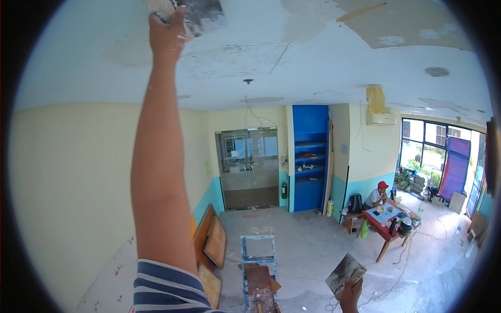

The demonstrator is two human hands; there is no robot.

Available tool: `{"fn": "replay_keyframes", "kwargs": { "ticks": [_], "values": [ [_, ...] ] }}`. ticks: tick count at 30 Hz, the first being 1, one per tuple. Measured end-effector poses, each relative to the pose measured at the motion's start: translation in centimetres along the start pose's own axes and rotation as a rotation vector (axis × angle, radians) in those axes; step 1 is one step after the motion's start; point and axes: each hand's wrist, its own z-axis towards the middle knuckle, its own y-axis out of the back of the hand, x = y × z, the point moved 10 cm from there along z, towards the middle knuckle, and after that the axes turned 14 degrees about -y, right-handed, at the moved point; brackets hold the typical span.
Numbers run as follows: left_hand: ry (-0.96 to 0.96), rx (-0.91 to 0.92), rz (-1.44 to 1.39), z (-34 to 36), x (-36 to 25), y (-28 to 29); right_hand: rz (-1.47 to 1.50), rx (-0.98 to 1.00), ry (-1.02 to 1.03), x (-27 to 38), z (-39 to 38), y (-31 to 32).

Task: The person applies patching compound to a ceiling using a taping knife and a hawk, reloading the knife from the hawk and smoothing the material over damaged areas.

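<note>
My left hand (pixel 168 39) is raised overhead at the end of a stretched arm in a striped sleeve. Its fingers are wrapped round a broad, smeared plastering trowel (pixel 206 16), whose blade is up by the white ceiling (pixel 224 86); whether the blade touches it I cannot tell. Pale patches of filler mark the ceiling around there. Low at the right, my right hand (pixel 350 296) grips a square, grey, stained putty plate (pixel 344 273) by its lower edge. Whitish specks stick to my left wrist.
Below me stands a paint-spattered blue stepladder (pixel 258 239) with a brown board (pixel 261 289). Wooden panels (pixel 215 242) lean on the left wall. At the right, a person in a red cap (pixel 377 195) sits at a cluttered table (pixel 385 218). Cables (pixel 404 253) trail across the floor.
</note>
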Motion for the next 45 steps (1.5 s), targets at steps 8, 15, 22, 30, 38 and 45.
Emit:
{"fn": "replay_keyframes", "kwargs": {
  "ticks": [8, 15, 22, 30, 38, 45],
  "values": [
    [0.581, -0.472, -1.605, -8.6, 0.2, -14.0, -0.202, -0.097, -0.109, 1.4, -1.3, 1.1],
    [0.892, -0.548, -1.98, -5.4, -6.8, -21.9, -0.194, -0.261, -0.024, 0.7, -1.9, 5.3],
    [0.912, -0.486, -1.994, -5.8, -7.2, -26.1, -0.2, -0.418, -0.057, 0.5, -4.3, 9.9],
    [1.312, -0.141, -1.543, -15.9, -7.7, -28.1, -0.134, -0.437, -0.021, 0.9, -5.1, 10.9],
    [0.376, -0.224, -0.299, -12.2, -2.9, -15.9, -0.205, -0.36, -0.062, -2.9, -3.1, 11.0],
    [0.067, -0.159, 0.323, -3.9, -1.5, -4.5, -0.009, -0.24, 0.018, -2.8, -2.4, 8.5]
  ]
}}
